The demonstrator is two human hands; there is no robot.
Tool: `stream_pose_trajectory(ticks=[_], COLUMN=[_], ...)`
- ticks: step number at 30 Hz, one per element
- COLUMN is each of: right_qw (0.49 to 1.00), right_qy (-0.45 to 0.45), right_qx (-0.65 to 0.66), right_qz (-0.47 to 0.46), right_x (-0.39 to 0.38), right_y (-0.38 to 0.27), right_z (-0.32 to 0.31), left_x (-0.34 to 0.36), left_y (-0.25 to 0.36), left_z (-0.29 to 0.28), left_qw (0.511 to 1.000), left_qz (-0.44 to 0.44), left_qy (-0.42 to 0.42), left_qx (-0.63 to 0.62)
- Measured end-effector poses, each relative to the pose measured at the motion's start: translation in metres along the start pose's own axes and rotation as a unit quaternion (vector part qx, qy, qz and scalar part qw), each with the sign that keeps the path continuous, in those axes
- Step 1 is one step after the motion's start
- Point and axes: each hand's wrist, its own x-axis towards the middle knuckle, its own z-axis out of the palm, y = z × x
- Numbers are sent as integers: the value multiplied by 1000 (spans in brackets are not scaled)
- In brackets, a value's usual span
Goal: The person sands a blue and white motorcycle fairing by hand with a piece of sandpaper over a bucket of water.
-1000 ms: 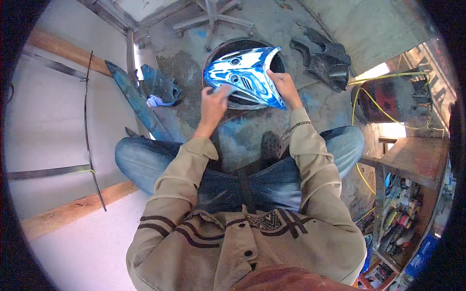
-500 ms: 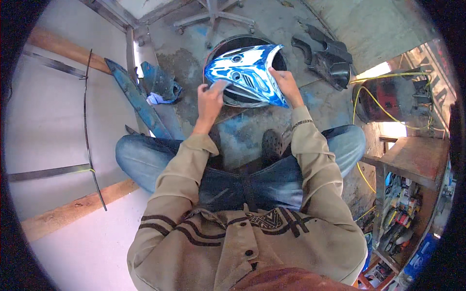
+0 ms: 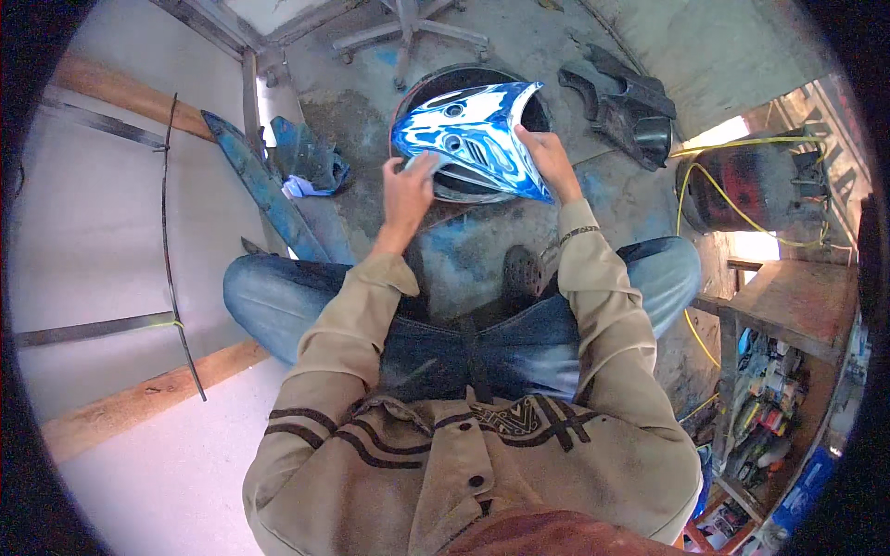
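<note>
A glossy blue-and-white moulded plastic panel with two round openings and slots rests across the top of a dark round drum. My right hand grips the panel's right edge, thumb on top. My left hand is at the lower left edge, fingers bent and partly blurred, around a small pale greyish item or part of the edge that I cannot make out. I sit cross-legged on the floor before the drum.
Dark plastic parts lie at right, beside a dirty cylindrical machine with yellow hose. A cluttered wooden shelf is at lower right. Blue-stained pieces stand at left by pale boards. A wheeled chair base is beyond the drum.
The panel has shifted slightly up and to the right with my right hand on it. My left hand has moved a little at the panel's lower left edge.
</note>
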Motion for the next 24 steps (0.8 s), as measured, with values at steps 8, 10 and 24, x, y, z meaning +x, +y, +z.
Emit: stream_pose_trajectory(ticks=[8,10,24], right_qw=[998,1000,1000], right_qy=[7,3,-2], right_qx=[-62,-16,-17], right_qz=[0,10,-9], right_x=[6,3,3], right_y=[15,8,7], right_z=[-12,-8,-5], left_x=[-8,-2,-6], left_y=[75,48,79], left_z=[16,5,14], left_qw=[987,993,988], left_qz=[95,49,65], left_qy=[-78,-31,-63], left_qx=[-100,-98,-124])
